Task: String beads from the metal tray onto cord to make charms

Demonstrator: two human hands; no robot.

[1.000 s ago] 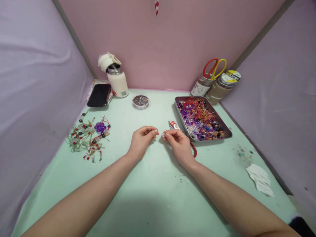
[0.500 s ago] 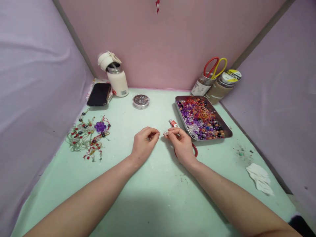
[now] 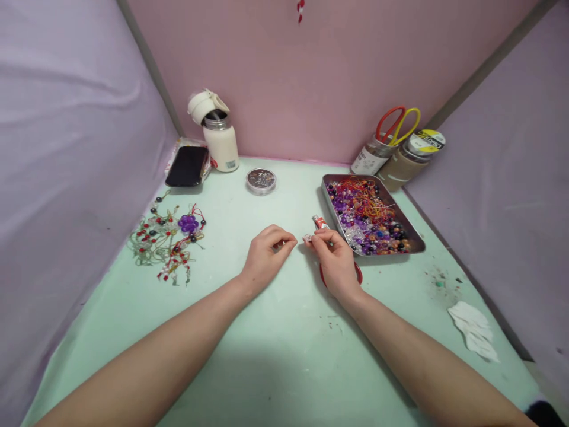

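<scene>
My right hand pinches a small cluster of clear and reddish beads between thumb and fingertips. To its left, a short gap away, my left hand has thumb and forefinger pressed together; whatever lies between them is too fine to make out. Beneath my right hand a red looped handle sticks out, the rest of it covered. Just beyond the right fingers lies a red and white lighter-like object, partly hidden.
A metal tray of beads and cords is at right. Behind it stand two jars, one with red and yellow scissor handles. A round spool case, white bottle, phone, beaded strings and crumpled tissue surround the hands.
The whole view has shifted, so things appear a little further right. Both hands keep nearly the same pinched pose, and the bead cluster stays in the right fingers.
</scene>
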